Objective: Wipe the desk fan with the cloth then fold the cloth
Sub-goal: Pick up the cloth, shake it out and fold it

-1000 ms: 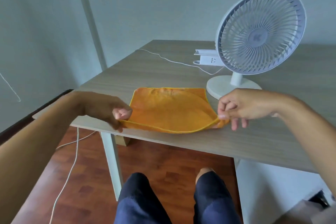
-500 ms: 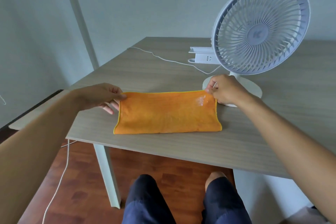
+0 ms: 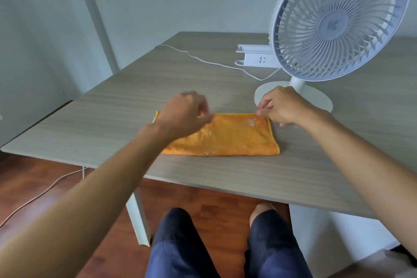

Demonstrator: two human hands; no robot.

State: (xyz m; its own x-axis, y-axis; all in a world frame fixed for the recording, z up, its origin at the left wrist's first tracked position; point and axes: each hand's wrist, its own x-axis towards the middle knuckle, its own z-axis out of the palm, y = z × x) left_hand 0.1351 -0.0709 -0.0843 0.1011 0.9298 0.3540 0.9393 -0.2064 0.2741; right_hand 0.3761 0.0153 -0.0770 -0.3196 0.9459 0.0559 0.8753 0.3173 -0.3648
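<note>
The orange cloth (image 3: 225,135) is lying folded into a flat rectangle on the counter (image 3: 112,119), a little back from its near edge and roughly midway along it. The right hand (image 3: 283,106) is resting at the cloth's far right corner, its fingers (image 3: 262,111) curled and pinching that corner against the counter. The left hand (image 3: 182,113) is hovering over the cloth's left part, covering most of that end; it is blurred, its fingers (image 3: 204,115) are looking loosely curled, and whether they are touching or holding the cloth cannot be told. The white desk fan (image 3: 338,20) is standing toward the counter's far right side, its round base (image 3: 316,99) sitting just behind the right hand, its grille facing the near edge. A white power strip (image 3: 257,57) is lying behind the fan near the far edge, and a thin white cable (image 3: 203,61) is trailing from it across the counter toward the far left corner. The person's knees in dark trousers (image 3: 180,244) are showing below the near edge, above a wooden floor (image 3: 45,187).
</note>
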